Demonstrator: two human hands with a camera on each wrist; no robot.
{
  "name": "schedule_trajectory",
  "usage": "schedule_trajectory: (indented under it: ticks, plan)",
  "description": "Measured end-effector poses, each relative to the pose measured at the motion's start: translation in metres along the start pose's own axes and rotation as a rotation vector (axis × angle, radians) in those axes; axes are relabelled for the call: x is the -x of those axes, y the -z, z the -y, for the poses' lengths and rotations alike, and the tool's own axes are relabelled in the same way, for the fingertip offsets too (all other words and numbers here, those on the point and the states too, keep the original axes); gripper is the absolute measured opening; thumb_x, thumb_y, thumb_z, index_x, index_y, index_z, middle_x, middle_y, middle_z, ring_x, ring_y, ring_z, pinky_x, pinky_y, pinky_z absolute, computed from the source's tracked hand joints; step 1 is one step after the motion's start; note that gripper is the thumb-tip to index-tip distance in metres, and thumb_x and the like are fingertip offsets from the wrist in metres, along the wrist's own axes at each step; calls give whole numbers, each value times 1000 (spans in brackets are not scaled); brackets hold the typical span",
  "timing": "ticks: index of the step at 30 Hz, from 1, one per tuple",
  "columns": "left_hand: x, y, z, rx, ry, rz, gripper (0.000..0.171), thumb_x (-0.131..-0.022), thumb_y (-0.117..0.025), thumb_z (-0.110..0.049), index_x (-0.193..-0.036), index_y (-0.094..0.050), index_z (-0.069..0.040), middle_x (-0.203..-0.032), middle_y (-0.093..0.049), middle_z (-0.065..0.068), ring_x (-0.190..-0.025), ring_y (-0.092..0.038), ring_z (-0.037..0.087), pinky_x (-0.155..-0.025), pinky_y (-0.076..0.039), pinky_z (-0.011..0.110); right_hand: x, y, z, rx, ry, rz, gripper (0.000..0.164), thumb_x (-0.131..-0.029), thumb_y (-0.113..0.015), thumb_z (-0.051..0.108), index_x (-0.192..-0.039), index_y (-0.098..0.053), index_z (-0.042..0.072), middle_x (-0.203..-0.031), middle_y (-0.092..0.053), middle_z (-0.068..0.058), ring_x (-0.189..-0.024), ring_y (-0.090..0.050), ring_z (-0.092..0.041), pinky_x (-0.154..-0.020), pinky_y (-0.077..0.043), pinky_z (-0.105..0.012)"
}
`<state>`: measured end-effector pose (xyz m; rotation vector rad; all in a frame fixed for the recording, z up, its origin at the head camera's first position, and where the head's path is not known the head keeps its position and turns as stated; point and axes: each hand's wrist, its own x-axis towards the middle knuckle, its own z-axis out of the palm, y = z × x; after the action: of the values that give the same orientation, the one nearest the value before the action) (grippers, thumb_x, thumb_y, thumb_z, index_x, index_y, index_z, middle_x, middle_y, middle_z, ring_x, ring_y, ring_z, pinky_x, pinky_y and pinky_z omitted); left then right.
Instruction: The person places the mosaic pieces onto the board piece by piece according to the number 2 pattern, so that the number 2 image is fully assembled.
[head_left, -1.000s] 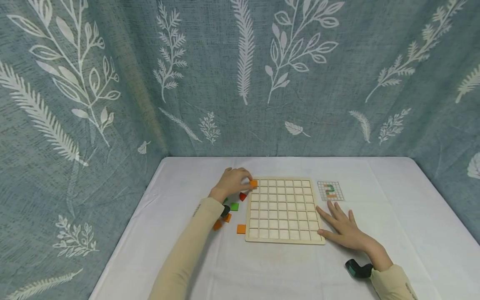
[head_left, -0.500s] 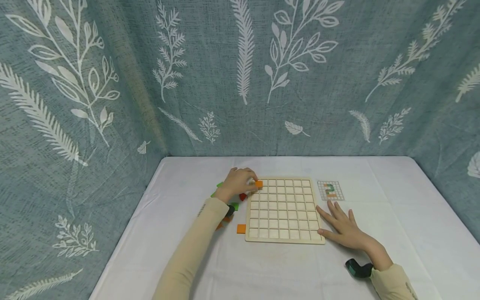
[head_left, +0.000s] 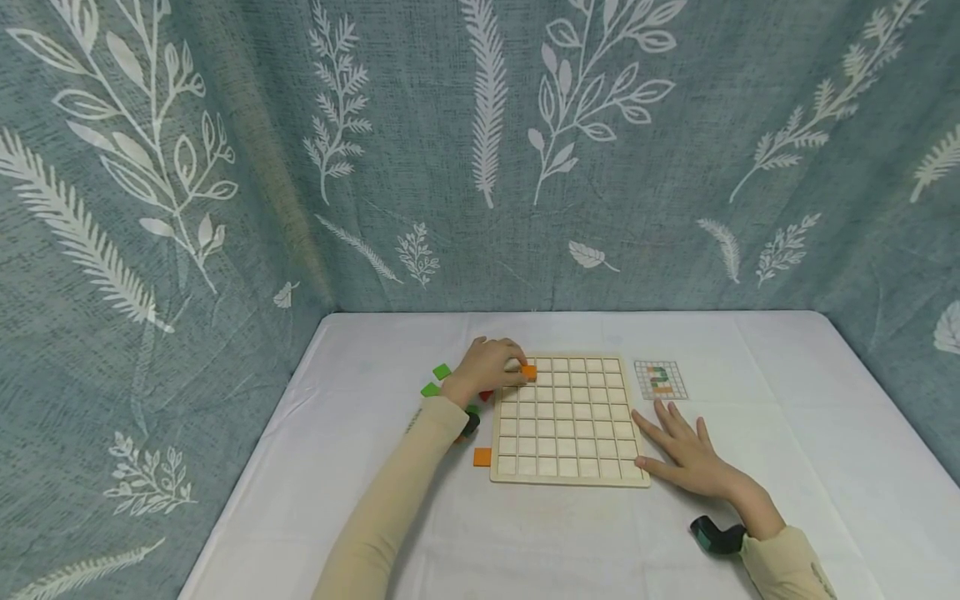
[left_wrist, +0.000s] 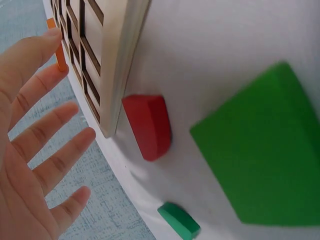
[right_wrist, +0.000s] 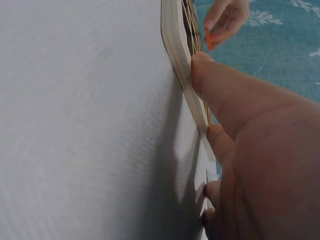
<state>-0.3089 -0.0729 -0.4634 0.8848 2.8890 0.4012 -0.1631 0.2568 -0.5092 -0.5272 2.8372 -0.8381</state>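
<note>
- An orange tile point(head_left: 529, 373) is pinched between the thumb and index finger of the left hand point(head_left: 486, 367) – the other three fingers are fanned apart in the left wrist view.
- That tile is held at the upper-left part of the wooden grid board point(head_left: 570, 429), a little in from the corner; whether the board is actually touched by it can't be told.
- The right hand point(head_left: 690, 458) is laid beside the board with its fingers spread, and the board's right edge is touched by thumb and index finger.
- A small card point(head_left: 661, 381) printed with a grid and an orange-and-green figure is set just past the board's right side, near the right hand's fingertips.
- A second orange tile point(head_left: 482, 457) is left lying flat by the board's lower-left edge.
- Two green tiles point(head_left: 442, 372) are seen farther left, and a red piece point(left_wrist: 148, 127) is mostly hidden by the left hand from above – it's shown much better by the wrist camera, close to the board's rim.
- Everything is laid out on a white tablecloth point(head_left: 585, 542), backed by a leaf-patterned teal curtain point(head_left: 450, 167).
</note>
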Motion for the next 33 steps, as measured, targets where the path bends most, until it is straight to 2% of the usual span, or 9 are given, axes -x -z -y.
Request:
schedule_trajectory:
  ticks: [11,18,33]
  plan:
    - [-4,-5,-7,-2,-30,-1,28,-83,-66,-41,-104,-69,-22,-123,-60,-2,-117,-52,17,-110,-25,54,0,0,-1,-1,-3,3,70,-87,-57,45,-146,-31,18,-151,-7,-28,-138,1,-49,-103,14,-69]
    - [-4,-7,-11,-9,-26,0,28,-84,-65,-41,-105,-69,-22,-122,-60,-4,-118,-52,15,-111,-23,54,0,-1,-3,-11,5,7,69,-88,-56,44,-147,-29,19,-151,-6,-27,-138,2,-48,-102,15,-68]
    - [-6,-9,-19,-37,-50,-63,28,-82,-66,-42,-104,-71,-23,-118,-62,-3,-106,-59,19,-107,-30,52,1,3,3,-12,-2,12,69,-88,-57,44,-146,-31,17,-152,-6,-27,-137,1,-49,-103,14,-68]
